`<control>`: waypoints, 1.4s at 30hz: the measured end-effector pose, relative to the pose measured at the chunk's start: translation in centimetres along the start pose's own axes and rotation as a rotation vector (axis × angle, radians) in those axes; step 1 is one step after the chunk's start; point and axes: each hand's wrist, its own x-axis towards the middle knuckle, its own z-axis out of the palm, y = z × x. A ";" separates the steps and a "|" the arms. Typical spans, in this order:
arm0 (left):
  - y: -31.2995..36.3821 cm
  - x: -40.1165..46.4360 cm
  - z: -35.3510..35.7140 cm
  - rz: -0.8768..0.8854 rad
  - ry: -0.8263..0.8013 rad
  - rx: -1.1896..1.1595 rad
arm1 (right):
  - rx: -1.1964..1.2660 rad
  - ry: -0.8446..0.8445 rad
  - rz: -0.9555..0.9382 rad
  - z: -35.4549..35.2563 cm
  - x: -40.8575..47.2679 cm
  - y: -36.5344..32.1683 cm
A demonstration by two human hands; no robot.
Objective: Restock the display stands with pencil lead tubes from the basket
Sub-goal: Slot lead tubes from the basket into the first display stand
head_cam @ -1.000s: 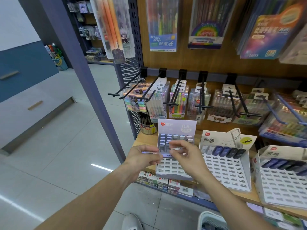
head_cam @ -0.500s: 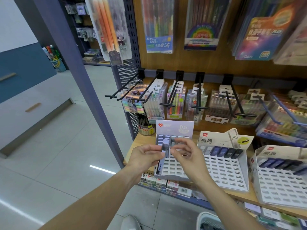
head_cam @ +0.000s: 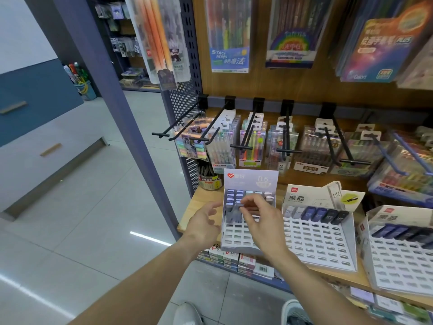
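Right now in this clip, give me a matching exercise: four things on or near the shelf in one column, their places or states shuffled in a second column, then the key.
Things:
1. left hand
2. right hand
3. middle display stand
4. pen cup

Places or states:
A. fingers loose, holding nothing, left of the left display stand
B. one row of dark tubes along the top, slots below empty
C. on the shelf's left corner, behind the stands
D. pinching a lead tube over the slots

Pairs: 1-A, 2-D, 3-B, 4-C
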 end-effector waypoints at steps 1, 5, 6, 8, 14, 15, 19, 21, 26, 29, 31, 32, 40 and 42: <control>-0.3 0.1 0.1 0.005 -0.017 0.040 | -0.010 -0.006 -0.002 0.3 -0.2 0.2; -1.4 0.7 0.6 -0.017 -0.080 0.130 | -0.073 0.002 -0.024 1.2 -1.0 1.0; -1.7 0.8 0.7 -0.022 -0.093 0.155 | -0.079 0.015 -0.030 1.2 -1.1 1.1; -2.4 1.1 0.8 -0.040 -0.120 0.195 | -0.092 0.026 -0.041 1.3 -0.9 1.2; -3.1 1.4 1.3 -0.083 -0.194 0.256 | -0.229 -0.073 -0.120 2.3 -0.2 1.2; -3.1 1.4 1.3 -0.083 -0.197 0.261 | -0.257 -0.092 -0.130 2.4 -0.2 1.2; -3.0 1.2 1.1 -0.077 -0.213 0.264 | -0.307 -0.184 -0.116 2.6 -0.1 0.8; -2.8 0.9 1.1 -0.070 -0.222 0.270 | -0.298 -0.222 -0.090 2.4 -0.1 0.8; -1.7 0.3 1.3 0.005 -0.194 0.282 | -0.221 -0.022 -0.045 1.0 0.3 2.1; -1.6 0.1 1.3 0.021 -0.193 0.332 | -0.235 -0.050 -0.086 1.0 0.3 2.6; -1.5 -0.1 1.3 0.031 -0.197 0.359 | -0.279 -0.060 -0.102 1.0 0.2 2.8; -1.4 -0.1 1.3 0.034 -0.199 0.369 | -0.292 -0.054 -0.099 1.0 0.3 2.9; -1.1 -0.4 1.1 0.029 -0.232 0.376 | -0.397 -0.091 -0.097 1.6 0.1 2.5; -1.0 -0.5 1.0 0.037 -0.222 0.384 | -0.397 -0.099 -0.092 1.3 0.3 2.3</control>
